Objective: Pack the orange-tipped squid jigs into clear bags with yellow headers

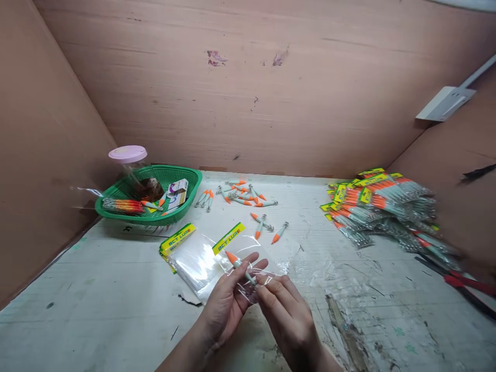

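Observation:
My left hand point(228, 305) holds an orange-tipped, pale fishing lure point(233, 259) under its thumb. Against the same fingers lies a clear plastic bag point(253, 248) with a yellow "BCT LURE" header. The fingertips of my right hand point(289, 315) are pinched at the lure's pale tail end, by the bag's near edge; the hook there is mostly hidden. Just left of the hands is a stack of flat clear bags point(196, 261) with yellow headers. Beyond them, several loose lures point(248, 195) are scattered on the white table.
A green basket point(155, 219) at the left contains a pink-lidded jar point(129, 155), red-yellow lures and a small box. Bagged lures point(380, 204) form a heap at the right. Red-and-black handled pliers point(461, 284) lie near the right edge. Wooden walls enclose the table point(96, 310).

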### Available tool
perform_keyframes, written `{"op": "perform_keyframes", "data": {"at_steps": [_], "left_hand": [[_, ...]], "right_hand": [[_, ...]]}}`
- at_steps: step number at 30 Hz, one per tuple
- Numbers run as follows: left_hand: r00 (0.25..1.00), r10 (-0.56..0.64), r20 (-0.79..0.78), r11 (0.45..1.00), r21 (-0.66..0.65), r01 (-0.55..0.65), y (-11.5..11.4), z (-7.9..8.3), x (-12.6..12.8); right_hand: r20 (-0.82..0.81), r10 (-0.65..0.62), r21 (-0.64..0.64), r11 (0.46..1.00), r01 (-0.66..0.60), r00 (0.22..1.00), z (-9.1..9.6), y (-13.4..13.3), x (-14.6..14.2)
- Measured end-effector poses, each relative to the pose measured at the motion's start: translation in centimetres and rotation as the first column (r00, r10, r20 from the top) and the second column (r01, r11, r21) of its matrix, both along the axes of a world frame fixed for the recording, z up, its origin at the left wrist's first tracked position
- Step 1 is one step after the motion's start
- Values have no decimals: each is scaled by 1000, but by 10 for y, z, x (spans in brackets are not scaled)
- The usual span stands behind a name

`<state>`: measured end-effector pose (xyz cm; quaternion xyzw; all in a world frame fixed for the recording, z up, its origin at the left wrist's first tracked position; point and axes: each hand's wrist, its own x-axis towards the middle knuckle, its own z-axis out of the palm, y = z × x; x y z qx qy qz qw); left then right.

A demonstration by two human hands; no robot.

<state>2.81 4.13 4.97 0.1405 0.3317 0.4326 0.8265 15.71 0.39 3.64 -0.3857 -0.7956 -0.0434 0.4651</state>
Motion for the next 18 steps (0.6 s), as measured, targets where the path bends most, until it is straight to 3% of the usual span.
{"op": "perform_keyframes", "data": {"at_steps": [3,6,8,9,11,14,16,18], "left_hand": [[999,39,6,999,-25,-39,1,-1,1],[986,165,27,983,-84,-162,7,-1,0],[966,259,28,959,-123,-254,11,1,-3],[957,289,29,950,-129,-283,13,2,-5],[953,300,38,948,-120,-294,15,5,-8],[960,275,63,956,-125,-265,15,8,-10],[956,284,78,952,-139,-271,16,8,-12],[946,314,84,943,-146,-300,18,7,-14]], "right_hand": [[93,15,34,999,-18,996,10,-4,-1],[122,94,60,993,-102,988,21,0,13],[59,76,46,996,-79,995,23,18,37],[66,30,-28,999,-28,997,22,32,51],[192,-101,-86,989,120,976,15,69,82],[292,-105,-139,979,151,951,-5,122,118],[344,-85,-172,973,151,935,-17,140,128],[375,-66,-194,970,149,925,-24,140,130]]}}
